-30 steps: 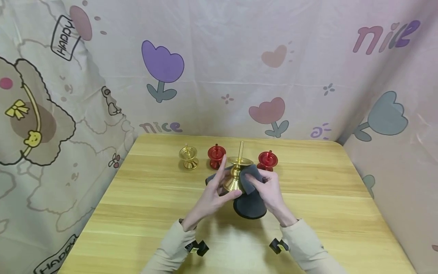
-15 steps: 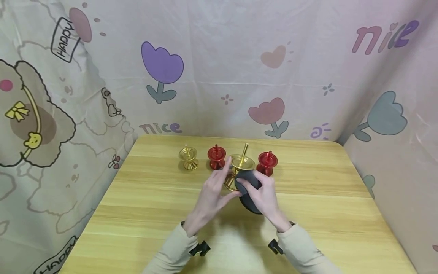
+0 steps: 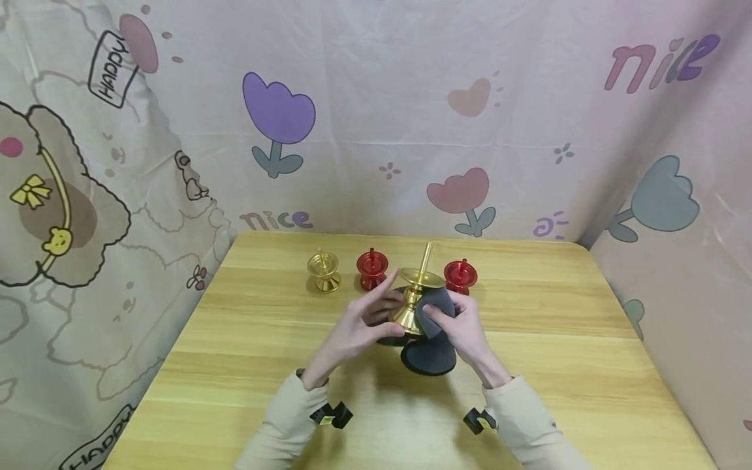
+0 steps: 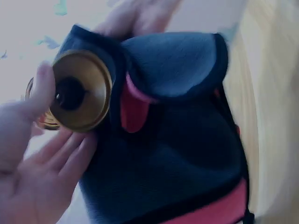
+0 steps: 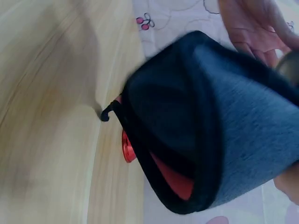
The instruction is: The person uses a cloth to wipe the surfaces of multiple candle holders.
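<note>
A tall gold candle holder (image 3: 405,318) with a wide dish and a long upright pin is held over the table, tilted slightly right. My left hand (image 3: 350,328) grips it by the base, thumb at the lower rim and fingers on the far side. The round underside of the candle holder (image 4: 96,86) faces the left wrist camera. My right hand (image 3: 467,326) pinches a folded dark grey cloth (image 3: 431,358) against the holder's right side. The cloth (image 4: 177,135) has black edging and a pink-red reverse. In the right wrist view the cloth (image 5: 257,126) hides most of the right hand.
Behind the hands on the wooden table (image 3: 235,365) stand a small gold candle holder (image 3: 326,271) and two red ones, one red holder (image 3: 372,264) left of centre and another red holder (image 3: 460,274) to the right. A printed curtain (image 3: 376,117) hangs behind the table.
The candle holder shifted a little right, dipped its dish towards the camera and came back up, its tilt now to the right. The cloth moved along its right side with my right hand.
</note>
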{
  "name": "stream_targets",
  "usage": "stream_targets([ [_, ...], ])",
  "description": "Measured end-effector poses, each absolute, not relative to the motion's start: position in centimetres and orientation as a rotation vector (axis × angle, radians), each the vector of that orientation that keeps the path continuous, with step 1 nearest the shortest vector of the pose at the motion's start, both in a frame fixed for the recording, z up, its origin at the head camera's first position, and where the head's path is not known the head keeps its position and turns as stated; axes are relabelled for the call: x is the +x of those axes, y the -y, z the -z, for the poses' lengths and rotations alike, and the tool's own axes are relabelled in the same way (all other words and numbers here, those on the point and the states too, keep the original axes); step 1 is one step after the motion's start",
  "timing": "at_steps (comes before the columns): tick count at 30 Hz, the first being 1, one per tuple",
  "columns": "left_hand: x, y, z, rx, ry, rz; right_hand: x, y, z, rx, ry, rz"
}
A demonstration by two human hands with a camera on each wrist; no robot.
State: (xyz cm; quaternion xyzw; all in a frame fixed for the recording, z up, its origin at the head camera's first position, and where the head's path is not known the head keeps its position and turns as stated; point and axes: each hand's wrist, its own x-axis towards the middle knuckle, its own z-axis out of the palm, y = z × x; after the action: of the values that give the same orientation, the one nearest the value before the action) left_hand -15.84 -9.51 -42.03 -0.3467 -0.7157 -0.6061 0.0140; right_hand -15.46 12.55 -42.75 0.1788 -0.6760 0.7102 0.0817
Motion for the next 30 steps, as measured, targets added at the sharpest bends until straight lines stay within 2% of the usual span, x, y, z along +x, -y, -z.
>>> stream_targets([
  [6, -15.6, 8.8, 41.7, -1.091, 2.203, 1.352, -15.3, -11.9, 42.9, 0.356, 2.045, -1.930],
  [15, -15.0, 8.8, 41.4, -1.169, 2.311, 1.250, -14.9, -11.4, 43.2, 0.242, 2.032, -2.055],
  [23, -15.2, 9.1, 41.5, -1.157, 2.315, 1.423, -14.8, -11.7, 43.0, 0.378, 2.056, -2.030],
  [30, -15.7, 9.2, 41.9, -1.194, 2.218, 1.712, -15.0, -12.7, 42.8, 0.434, 1.961, -2.344],
])
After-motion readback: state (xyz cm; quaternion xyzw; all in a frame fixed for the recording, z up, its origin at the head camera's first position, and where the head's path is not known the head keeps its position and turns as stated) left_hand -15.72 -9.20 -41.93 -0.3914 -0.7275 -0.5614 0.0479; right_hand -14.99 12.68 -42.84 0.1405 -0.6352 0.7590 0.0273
